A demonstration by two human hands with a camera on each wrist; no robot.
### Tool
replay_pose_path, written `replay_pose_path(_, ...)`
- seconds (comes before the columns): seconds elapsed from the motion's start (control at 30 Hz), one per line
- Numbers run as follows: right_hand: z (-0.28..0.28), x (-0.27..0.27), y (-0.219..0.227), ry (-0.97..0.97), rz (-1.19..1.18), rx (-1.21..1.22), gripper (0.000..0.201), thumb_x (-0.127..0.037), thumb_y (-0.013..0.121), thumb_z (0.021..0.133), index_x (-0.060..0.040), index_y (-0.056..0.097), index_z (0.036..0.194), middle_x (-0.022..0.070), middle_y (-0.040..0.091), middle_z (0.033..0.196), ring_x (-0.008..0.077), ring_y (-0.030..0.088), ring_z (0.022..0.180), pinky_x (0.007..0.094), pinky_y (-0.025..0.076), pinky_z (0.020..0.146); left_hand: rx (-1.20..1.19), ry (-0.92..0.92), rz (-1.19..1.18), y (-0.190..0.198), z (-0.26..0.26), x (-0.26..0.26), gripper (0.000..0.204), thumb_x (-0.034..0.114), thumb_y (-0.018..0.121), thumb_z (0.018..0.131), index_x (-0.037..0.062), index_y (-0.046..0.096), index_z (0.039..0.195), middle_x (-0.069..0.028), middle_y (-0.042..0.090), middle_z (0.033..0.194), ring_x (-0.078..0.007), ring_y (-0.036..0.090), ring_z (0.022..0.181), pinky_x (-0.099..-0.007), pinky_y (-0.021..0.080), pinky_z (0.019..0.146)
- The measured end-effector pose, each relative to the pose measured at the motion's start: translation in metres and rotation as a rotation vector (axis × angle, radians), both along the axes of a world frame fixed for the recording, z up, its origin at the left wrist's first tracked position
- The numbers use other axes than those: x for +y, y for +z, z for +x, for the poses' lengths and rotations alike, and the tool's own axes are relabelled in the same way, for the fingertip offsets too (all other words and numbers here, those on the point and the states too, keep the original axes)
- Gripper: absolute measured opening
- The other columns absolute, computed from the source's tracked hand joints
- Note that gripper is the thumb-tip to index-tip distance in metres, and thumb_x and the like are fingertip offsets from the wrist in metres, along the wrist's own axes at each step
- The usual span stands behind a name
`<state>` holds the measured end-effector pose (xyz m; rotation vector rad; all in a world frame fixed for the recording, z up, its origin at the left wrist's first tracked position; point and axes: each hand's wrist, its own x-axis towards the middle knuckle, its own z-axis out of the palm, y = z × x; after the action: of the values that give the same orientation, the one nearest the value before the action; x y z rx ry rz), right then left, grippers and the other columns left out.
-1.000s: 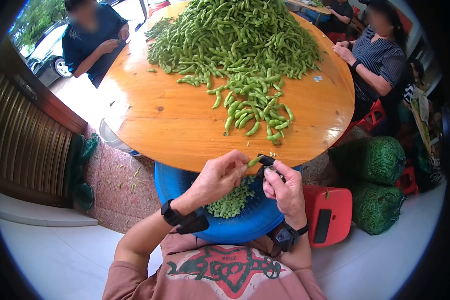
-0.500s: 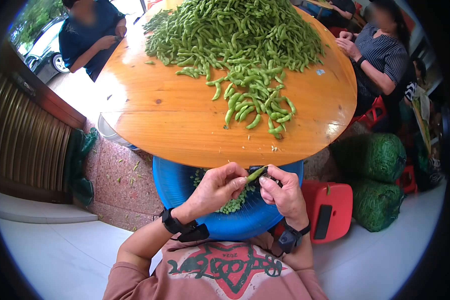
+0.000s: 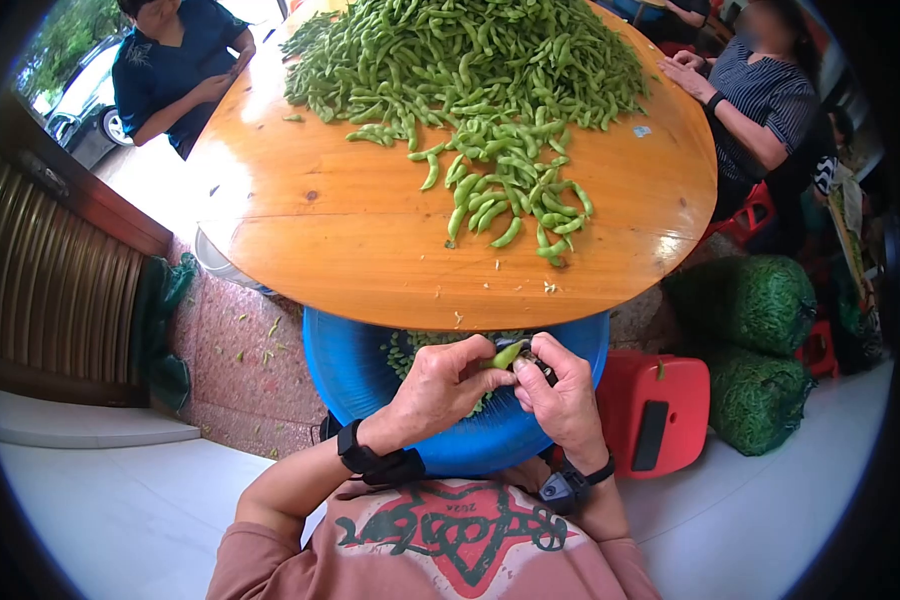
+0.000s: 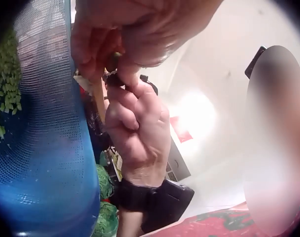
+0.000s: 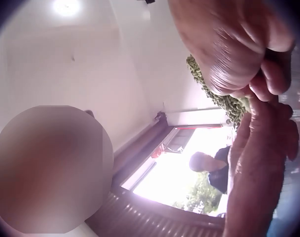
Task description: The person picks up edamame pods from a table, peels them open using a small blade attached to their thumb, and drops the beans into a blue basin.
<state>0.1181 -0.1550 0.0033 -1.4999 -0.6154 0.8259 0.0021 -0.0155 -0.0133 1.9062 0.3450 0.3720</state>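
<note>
My left hand pinches a green edamame pod between thumb and fingers in the head view. The right hand meets it at the pod's other end, thumb and fingers curled and gripping there. Something black covers part of the right fingers near the pod. Both hands are over a blue basin, whose mesh-like wall shows in the left wrist view. Loose shelled beans lie inside the basin. In the right wrist view the fingers mostly hide the pod.
A large heap of edamame pods covers the back of the wooden table, with stray pods trailing forward. At right are a red plastic stool and green net sacks. Two people sit and stand around the table.
Both hands have come lower and nearer my body, still over the basin. The right hand has closed in on the pod, and its thumb is now at the pod's end.
</note>
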Motion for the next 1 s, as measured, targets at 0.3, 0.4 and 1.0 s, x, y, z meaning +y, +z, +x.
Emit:
replay_pose_path(0.3, -0.007, 0.005, -0.015, -0.052, -0.058, -0.25, 0.006, 0.0, 0.06, 0.089, 0.0059, 0.059, 0.09, 0.0086, 0.055, 0.083, 0.0186, 0.058, 0.067, 0.0303, 0.046, 0.059, 0.277, -0.225, -0.817, -0.003, -0.003, 0.026, 0.028, 0.023, 0.057, 0.102, -0.0031, 0.066, 0.101, -0.0071, 0.064, 0.072, -0.0057, 0.058, 0.059, -0.026, 0.046, 0.053)
replay_pose_path(0.4, -0.014, 0.012, -0.014, -0.107, -0.048, -0.556, 0.008, 0.001, 0.06, 0.086, 0.0056, 0.059, 0.092, 0.0145, 0.056, 0.084, 0.0299, 0.059, 0.072, 0.0364, 0.048, 0.064, 0.226, -0.113, -0.424, -0.01, 0.001, 0.009, 0.024, 0.02, 0.052, 0.104, -0.0019, 0.06, 0.1, -0.0063, 0.062, 0.073, -0.012, 0.061, 0.063, -0.0278, 0.046, 0.055)
replay_pose_path(1.0, -0.017, 0.023, -0.012, -0.151, 0.037, -0.706, 0.006, 0.001, 0.06, 0.085, 0.0046, 0.059, 0.091, 0.0159, 0.058, 0.084, 0.0312, 0.06, 0.072, 0.0364, 0.048, 0.065, 0.156, -0.007, -0.337, -0.021, 0.003, 0.006, 0.023, 0.0, 0.039, 0.093, -0.0021, 0.051, 0.113, -0.012, 0.056, 0.071, -0.0219, 0.054, 0.063, -0.0368, 0.046, 0.061)
